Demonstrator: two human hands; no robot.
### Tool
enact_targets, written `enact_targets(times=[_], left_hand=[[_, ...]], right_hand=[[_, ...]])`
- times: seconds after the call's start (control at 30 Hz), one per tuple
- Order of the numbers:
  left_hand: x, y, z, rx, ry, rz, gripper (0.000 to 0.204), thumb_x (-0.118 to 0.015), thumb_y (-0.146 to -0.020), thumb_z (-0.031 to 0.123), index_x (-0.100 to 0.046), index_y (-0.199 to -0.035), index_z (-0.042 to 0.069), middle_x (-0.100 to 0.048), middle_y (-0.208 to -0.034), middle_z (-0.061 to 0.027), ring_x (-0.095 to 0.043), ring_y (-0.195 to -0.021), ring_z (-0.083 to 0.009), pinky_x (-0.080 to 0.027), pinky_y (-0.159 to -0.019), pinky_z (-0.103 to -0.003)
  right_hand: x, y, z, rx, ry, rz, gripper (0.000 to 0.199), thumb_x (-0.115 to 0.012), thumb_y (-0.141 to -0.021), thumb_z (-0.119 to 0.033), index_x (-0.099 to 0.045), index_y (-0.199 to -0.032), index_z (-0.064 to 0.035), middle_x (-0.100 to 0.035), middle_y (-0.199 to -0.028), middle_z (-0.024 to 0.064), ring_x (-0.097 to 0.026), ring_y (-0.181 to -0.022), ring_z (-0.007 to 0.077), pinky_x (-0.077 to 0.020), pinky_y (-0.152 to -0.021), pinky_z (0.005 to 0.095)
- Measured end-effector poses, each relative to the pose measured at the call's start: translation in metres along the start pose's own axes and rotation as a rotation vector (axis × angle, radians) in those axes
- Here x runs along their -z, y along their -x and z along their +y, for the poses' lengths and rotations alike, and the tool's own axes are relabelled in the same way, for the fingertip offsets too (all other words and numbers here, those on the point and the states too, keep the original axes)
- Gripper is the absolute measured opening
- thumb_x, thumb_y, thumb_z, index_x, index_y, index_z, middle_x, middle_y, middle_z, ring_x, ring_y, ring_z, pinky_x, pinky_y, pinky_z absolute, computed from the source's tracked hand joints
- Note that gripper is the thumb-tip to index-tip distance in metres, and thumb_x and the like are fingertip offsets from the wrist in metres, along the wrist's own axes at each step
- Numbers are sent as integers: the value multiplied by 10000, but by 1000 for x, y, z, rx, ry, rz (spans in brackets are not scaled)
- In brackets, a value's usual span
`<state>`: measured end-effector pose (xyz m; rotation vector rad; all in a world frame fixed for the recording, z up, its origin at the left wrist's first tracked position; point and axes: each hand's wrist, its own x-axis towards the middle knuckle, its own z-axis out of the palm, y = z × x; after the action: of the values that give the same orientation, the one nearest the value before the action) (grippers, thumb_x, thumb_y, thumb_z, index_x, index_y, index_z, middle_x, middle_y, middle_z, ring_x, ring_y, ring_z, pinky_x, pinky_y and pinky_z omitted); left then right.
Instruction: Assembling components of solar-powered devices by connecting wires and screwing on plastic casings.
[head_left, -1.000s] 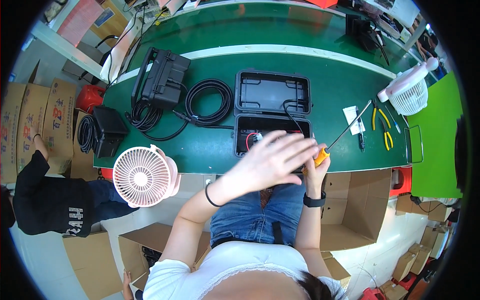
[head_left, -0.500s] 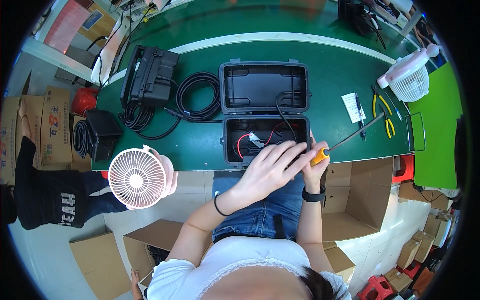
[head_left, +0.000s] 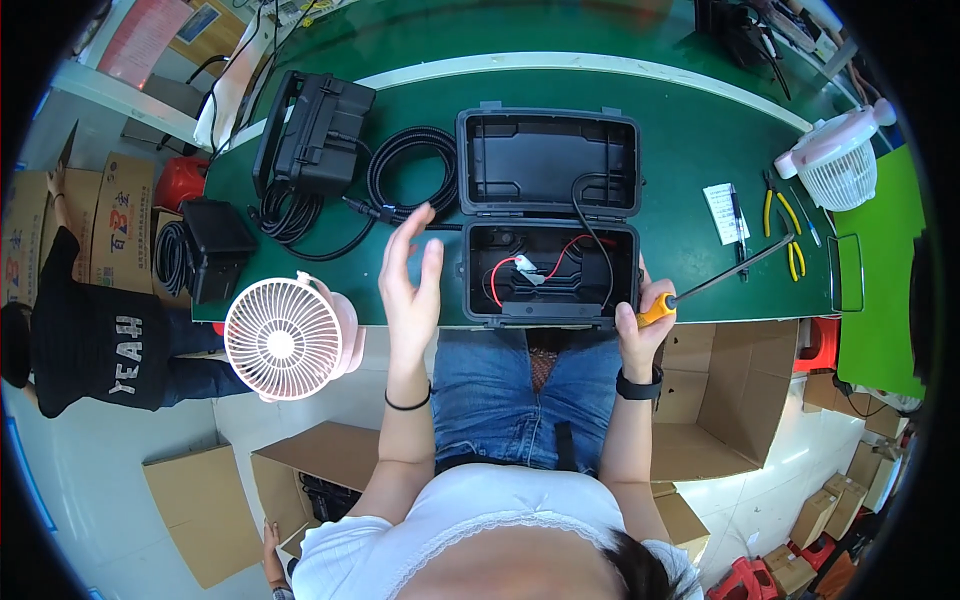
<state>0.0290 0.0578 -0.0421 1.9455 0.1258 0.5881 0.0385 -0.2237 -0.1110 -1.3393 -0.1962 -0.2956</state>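
Left hand has swung clear of the black box and hangs open just left of it, so the red wires inside show plainly. Right hand grips a screwdriver by the box's near right corner, box contact hard to tell; long axis slants, tip pointing away and rightward toward yellow-handled pliers.

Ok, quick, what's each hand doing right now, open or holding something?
Left hand: open and empty, just left of the open dark box.
Right hand: closed around the handle of the screwdriver.
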Motion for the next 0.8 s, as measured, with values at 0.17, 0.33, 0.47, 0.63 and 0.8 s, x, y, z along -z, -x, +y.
enact_targets(times=[0.17,0.33,0.47,0.63,0.8], left_hand=[[-29,-43,11,109,343,-80,497,-548,-1029,200,-434,-1467,-5,-536,-1417,-178,-513,-1305,-239,-376,-1104,-344],[-37,-74,11,11,300,-178,603,-604,-1005,213,-362,-1511,-9,-528,-1395,-153,-547,-1188,-172,-431,-1018,-290],[-29,-77,13,16,295,-246,637,-634,-988,208,-353,-1530,24,-530,-1379,-118,-561,-1088,-132,-466,-947,-272],[-29,-75,10,-7,302,-221,637,-636,-987,183,-347,-1536,40,-508,-1418,-117,-551,-1146,-147,-460,-974,-281],[-33,-73,-1,-47,319,-230,617,-599,-1008,166,-322,-1547,48,-404,-1479,-128,-495,-1265,-180,-446,-1004,-302]], right_hand=[[-3,-3,-6,35,40,30,338,-727,-779,-109,-400,-865,-112,-540,-977,64,-544,-1224,264,-363,-979,297],[0,-3,0,51,17,30,328,-696,-741,-55,-396,-855,-120,-563,-1341,292,-563,-1053,145,-369,-809,250],[1,-3,-1,43,43,24,325,-704,-745,-87,-398,-849,-121,-581,-1319,265,-566,-1049,152,-359,-790,250],[4,-4,2,51,58,-4,319,-701,-756,-85,-399,-855,-119,-563,-1347,279,-572,-1111,177,-377,-832,253],[-2,-4,-1,59,-13,11,296,-674,-769,-52,-403,-875,-110,-553,-1351,298,-547,-1251,252,-385,-949,271]])
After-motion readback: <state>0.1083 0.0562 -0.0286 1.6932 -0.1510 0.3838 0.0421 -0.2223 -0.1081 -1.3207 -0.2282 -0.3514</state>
